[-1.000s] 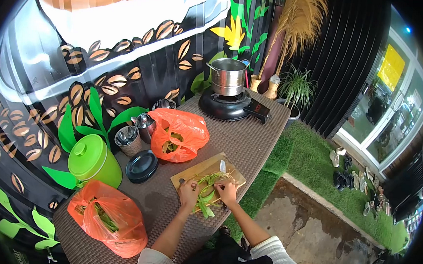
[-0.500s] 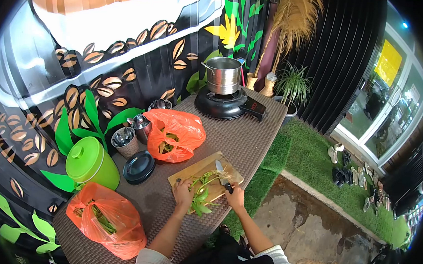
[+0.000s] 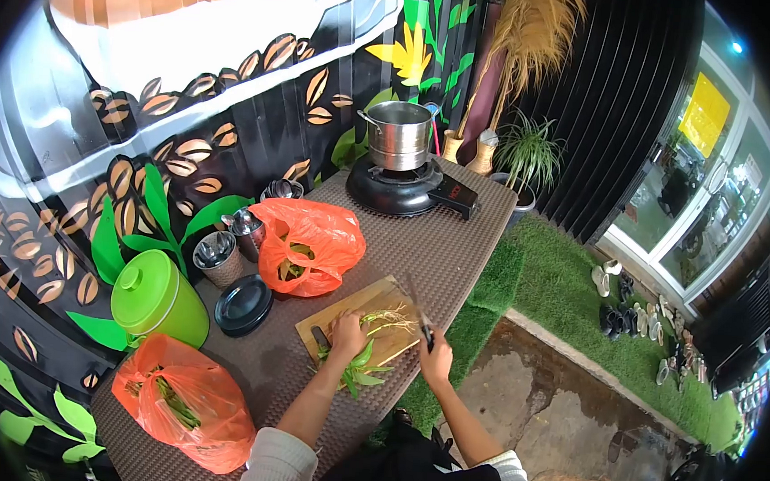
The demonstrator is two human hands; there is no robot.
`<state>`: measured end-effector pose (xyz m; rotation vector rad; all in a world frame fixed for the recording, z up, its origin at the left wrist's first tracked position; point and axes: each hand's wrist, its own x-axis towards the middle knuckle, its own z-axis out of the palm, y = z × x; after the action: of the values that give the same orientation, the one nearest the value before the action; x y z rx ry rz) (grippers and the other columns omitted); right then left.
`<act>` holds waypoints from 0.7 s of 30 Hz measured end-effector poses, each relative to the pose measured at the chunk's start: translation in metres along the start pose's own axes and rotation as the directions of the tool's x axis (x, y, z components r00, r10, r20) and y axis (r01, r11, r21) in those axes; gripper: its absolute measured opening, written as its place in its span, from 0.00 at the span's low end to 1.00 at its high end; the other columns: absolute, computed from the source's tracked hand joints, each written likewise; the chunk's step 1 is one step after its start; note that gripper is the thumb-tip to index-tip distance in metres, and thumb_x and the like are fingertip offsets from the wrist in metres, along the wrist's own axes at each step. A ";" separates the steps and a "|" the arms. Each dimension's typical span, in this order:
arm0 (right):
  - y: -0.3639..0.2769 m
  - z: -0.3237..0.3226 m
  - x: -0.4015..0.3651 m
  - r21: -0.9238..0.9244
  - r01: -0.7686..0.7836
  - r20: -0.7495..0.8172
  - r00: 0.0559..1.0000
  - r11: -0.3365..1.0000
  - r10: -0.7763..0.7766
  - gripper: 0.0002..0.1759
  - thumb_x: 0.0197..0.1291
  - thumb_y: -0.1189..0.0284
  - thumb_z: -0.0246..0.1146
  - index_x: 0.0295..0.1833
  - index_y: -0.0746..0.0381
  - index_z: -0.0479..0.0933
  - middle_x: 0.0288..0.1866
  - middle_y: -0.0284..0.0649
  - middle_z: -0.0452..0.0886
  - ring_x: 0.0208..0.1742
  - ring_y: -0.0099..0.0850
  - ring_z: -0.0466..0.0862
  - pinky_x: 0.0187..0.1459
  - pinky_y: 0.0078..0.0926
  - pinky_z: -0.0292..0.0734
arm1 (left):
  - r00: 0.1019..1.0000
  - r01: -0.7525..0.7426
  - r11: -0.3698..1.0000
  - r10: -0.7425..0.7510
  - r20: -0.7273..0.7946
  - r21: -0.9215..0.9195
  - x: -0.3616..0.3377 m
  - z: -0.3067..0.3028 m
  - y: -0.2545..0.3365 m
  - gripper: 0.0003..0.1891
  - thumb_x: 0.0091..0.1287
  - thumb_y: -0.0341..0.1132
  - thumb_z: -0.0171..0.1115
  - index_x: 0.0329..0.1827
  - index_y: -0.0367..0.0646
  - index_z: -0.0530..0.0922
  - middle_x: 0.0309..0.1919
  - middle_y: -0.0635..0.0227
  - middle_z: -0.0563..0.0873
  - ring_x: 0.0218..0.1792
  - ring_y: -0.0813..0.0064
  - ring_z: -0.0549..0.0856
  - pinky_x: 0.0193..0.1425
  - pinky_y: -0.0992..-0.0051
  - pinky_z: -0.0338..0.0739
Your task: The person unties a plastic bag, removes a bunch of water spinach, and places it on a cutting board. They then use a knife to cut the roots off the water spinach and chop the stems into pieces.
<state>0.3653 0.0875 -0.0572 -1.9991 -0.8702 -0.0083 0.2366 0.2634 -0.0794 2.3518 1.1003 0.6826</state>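
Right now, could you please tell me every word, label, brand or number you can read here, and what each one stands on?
No text is legible anywhere.
Stove control panel: red display marks, too blurred to read.
Yellow sign behind the glass: too small to read.
Knife in the right hand: no marking visible.

Orange bags, lime-green bin, brown woven table, black lid, steel pot, green stems, tan board, green turf.
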 end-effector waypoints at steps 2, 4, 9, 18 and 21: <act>-0.003 -0.002 -0.007 0.037 -0.067 0.174 0.983 0.997 0.059 0.15 0.60 0.68 0.62 0.50 0.62 0.76 0.39 0.54 0.82 0.38 0.52 0.83 0.40 0.43 0.77 | 1.000 0.014 0.999 -0.015 0.023 0.028 0.004 0.009 -0.008 0.12 0.58 0.32 0.65 0.44 0.43 0.83 0.43 0.63 0.85 0.51 0.60 0.80 0.57 0.61 0.70; -0.007 -0.003 -0.016 -0.017 -0.030 0.227 0.973 0.999 0.033 0.14 0.60 0.68 0.61 0.50 0.62 0.75 0.39 0.53 0.82 0.38 0.52 0.83 0.40 0.44 0.78 | 1.000 0.016 1.000 -0.016 0.015 -0.012 0.007 0.016 -0.011 0.10 0.57 0.31 0.65 0.43 0.42 0.83 0.42 0.63 0.85 0.49 0.60 0.80 0.56 0.61 0.70; -0.011 0.005 -0.030 -0.133 -0.139 0.237 0.957 0.981 0.167 0.14 0.60 0.69 0.59 0.50 0.61 0.73 0.37 0.55 0.82 0.38 0.54 0.83 0.39 0.48 0.78 | 1.000 0.019 1.000 -0.019 -0.011 0.015 0.000 0.007 0.005 0.09 0.56 0.30 0.65 0.40 0.42 0.83 0.37 0.64 0.86 0.46 0.61 0.82 0.53 0.60 0.70; -0.009 0.005 -0.021 0.038 -0.091 0.240 0.967 0.995 0.079 0.16 0.60 0.70 0.60 0.53 0.62 0.72 0.36 0.56 0.82 0.39 0.55 0.83 0.39 0.48 0.77 | 0.988 -0.018 1.000 0.021 0.150 -0.023 -0.013 -0.008 0.001 0.09 0.56 0.35 0.63 0.39 0.45 0.80 0.33 0.59 0.86 0.40 0.55 0.85 0.57 0.53 0.65; -0.006 0.007 -0.023 0.079 -0.055 0.275 0.961 0.995 0.031 0.15 0.61 0.70 0.60 0.52 0.63 0.72 0.36 0.56 0.82 0.39 0.55 0.82 0.40 0.47 0.77 | 0.980 -0.056 0.998 0.061 0.188 -0.035 -0.014 -0.005 -0.007 0.09 0.57 0.36 0.63 0.39 0.45 0.81 0.33 0.59 0.86 0.41 0.56 0.84 0.57 0.50 0.64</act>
<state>0.3422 0.0813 -0.0648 -1.9656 -0.9835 0.3330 0.2217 0.2569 -0.0825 2.3756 0.9359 0.4799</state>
